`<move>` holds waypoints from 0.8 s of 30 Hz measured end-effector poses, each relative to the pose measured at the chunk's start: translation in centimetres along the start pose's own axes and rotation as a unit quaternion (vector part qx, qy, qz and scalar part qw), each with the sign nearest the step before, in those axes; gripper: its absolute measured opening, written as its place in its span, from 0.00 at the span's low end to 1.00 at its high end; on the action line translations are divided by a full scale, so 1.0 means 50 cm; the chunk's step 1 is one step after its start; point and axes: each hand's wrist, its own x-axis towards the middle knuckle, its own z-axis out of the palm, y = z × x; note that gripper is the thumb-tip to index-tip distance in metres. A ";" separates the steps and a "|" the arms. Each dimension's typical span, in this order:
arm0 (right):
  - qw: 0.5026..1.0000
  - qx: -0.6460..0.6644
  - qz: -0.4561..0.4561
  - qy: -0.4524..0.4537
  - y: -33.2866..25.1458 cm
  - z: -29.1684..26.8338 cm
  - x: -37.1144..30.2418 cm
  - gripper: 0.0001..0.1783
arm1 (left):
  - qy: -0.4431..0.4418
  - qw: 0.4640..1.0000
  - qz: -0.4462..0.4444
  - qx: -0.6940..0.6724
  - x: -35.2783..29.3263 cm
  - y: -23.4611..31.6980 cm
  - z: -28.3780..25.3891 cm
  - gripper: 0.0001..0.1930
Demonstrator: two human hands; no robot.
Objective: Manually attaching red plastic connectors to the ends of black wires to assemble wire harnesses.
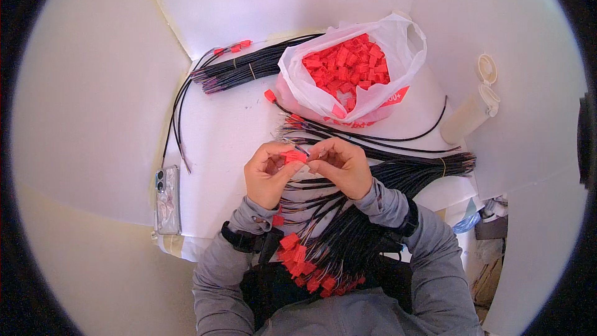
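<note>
My left hand (pixel 265 175) is closed around a small red plastic connector (pixel 295 157) above the middle of the table. Fingers pinched, my right hand (pixel 346 169) meets the connector's right end; a thin wire seems to be between its fingertips, mostly hidden. Beneath and beside my hands lies a large bundle of black cables (pixel 404 180) with loose wire ends. More black cables (pixel 348 236) run down onto my lap, and several of these end in red connectors (pixel 301 264). Just beyond my hands, a white plastic bag (pixel 291 81) holds many loose red connectors (pixel 348 65).
Another tied bundle of black cables (pixel 255 65) lies at the far left. A phone (pixel 168 208) rests at the table's left edge. On the right stands a pale bottle (pixel 465 117) with its lid flipped up. Pale walls (pixel 93 99) surround the table.
</note>
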 end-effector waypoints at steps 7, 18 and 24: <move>0.998 0.047 0.050 -0.014 0.011 -0.013 0.001 0.06 | -0.011 0.999 0.038 -0.008 0.002 0.012 0.002 0.14; 0.996 0.071 0.055 -0.005 -0.002 -0.010 0.000 0.06 | -0.007 0.998 -0.013 -0.055 0.006 0.009 0.001 0.13; 0.995 0.083 0.060 -0.002 -0.007 -0.008 0.000 0.05 | -0.016 0.998 -0.010 -0.059 0.006 0.010 0.004 0.13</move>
